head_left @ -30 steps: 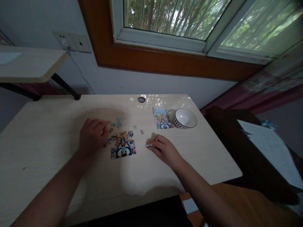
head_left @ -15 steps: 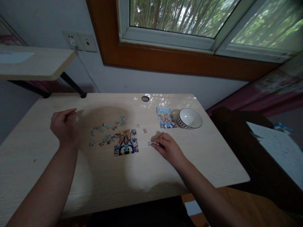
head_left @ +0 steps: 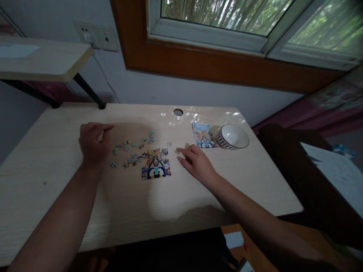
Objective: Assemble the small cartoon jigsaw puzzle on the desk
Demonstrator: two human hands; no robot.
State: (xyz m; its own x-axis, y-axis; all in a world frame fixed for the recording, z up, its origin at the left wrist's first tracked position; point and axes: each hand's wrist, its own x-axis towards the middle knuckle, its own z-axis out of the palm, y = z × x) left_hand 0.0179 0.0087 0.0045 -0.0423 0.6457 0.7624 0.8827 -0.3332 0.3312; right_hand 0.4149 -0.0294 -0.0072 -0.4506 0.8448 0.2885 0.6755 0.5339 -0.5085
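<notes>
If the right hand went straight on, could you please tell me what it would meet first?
The right hand would likely meet the loose puzzle piece at its index fingertip; contact is unclear.

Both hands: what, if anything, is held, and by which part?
Right hand: no visible hold; index fingertip at a puzzle piece. Left hand: cannot be told.

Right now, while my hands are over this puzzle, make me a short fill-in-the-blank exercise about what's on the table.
1. The printed picture sheet lies just to the ____ of the bowl.
2. The hand nearer the bowl is the person's ____ one.
3. The large dog face on the partly assembled jigsaw puzzle is mostly ____.

Missing words: left; right; blue.
</notes>
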